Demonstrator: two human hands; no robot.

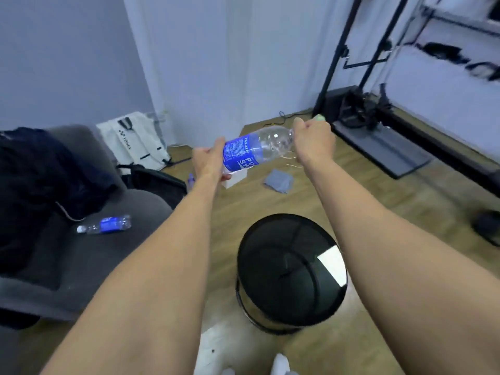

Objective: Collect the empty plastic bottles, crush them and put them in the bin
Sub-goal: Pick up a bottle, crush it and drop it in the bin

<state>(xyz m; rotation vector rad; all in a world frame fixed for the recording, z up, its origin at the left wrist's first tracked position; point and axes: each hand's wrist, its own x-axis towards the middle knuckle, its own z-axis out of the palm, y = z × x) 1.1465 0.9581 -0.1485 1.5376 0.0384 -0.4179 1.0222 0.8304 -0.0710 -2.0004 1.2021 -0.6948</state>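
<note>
Wood floor [238, 201], bottle [254, 150] tilted, neck seemingly rightward

White letters PO and S on the blue label of the bottle [257, 148] I hold, rest cut off, YONEX printed on the white bag [132, 143] by the wall

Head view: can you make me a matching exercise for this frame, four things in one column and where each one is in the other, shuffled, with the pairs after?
Things
1. large bottle
2. small bottle
3. bin
4. grey cloth

Places
A. lying on the floor beyond the bin
B. held in the air between the left hand and the right hand
C. lying on its side on the grey armchair
D. standing on the floor under the forearms

Pairs: 1-B, 2-C, 3-D, 4-A
</note>
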